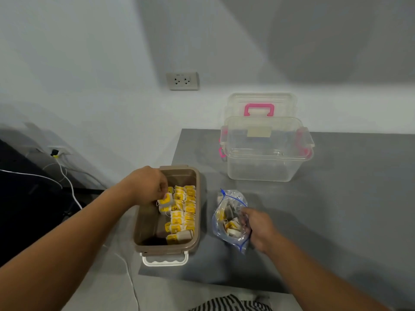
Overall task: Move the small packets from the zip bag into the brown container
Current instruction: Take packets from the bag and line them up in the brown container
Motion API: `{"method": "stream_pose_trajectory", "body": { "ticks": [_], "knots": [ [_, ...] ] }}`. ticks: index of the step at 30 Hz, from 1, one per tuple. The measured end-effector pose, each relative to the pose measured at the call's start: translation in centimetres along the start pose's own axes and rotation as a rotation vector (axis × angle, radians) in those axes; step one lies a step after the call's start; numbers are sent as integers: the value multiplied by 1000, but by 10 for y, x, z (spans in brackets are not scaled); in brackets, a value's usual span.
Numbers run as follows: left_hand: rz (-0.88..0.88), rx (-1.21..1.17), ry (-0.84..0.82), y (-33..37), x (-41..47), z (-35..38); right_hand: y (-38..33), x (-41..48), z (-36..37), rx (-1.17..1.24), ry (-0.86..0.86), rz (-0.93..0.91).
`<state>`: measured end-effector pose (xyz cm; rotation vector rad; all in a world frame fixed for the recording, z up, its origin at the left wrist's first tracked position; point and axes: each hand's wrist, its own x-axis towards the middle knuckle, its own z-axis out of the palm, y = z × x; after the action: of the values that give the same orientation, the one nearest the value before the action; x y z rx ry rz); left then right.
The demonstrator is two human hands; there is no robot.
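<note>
Small packets already fill much of the brown container. They stand in rows along its right wall with their yellow tags up, and the rows run the length of the box. The strip along the container's left wall is bare. One more packet hangs over that left half, pinched between the thumb and curled fingers of the left hand.

Judging by this, the job is well past halfway. A handful of packets lie jumbled in the zip bag just to the right of the container, not touching it. The container's long axis runs from the person toward the wall, with its white latch at the near end. The bag lies roughly parallel to it, and its blue-edged mouth seems to open away from the container.

The right hand grips the bag's far side with bent fingers. Whether the fingertips reach inside I cannot tell.

Beyond the container and to its right, a clear box with pink clips stands on the grey worktop.
</note>
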<state>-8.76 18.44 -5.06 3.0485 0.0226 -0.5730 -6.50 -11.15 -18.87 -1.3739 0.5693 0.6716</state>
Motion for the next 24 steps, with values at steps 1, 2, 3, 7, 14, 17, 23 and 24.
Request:
{"method": "stream_pose_trajectory", "body": {
  "ticks": [1,2,3,7,14,17,23,24],
  "knots": [
    [20,49,-51,-1,2,4,2,1,0,4,-6,3],
    [37,96,-102,-1,6,7,3,1,-1,13,-8,3],
    [53,134,-144,0,9,11,4,0,0,23,-6,-3],
    [81,242,-245,7,20,28,6,0,2,43,-2,-20],
    [103,457,-230,4,42,55,9,-3,3,7,8,-12],
    [131,597,-173,3,49,63,8,-9,3,8,5,-15],
    [171,721,-128,-5,62,68,9,-14,6,26,3,-27],
    [171,709,-134,-6,63,68,9,-14,7,27,6,-26]
  ]
}}
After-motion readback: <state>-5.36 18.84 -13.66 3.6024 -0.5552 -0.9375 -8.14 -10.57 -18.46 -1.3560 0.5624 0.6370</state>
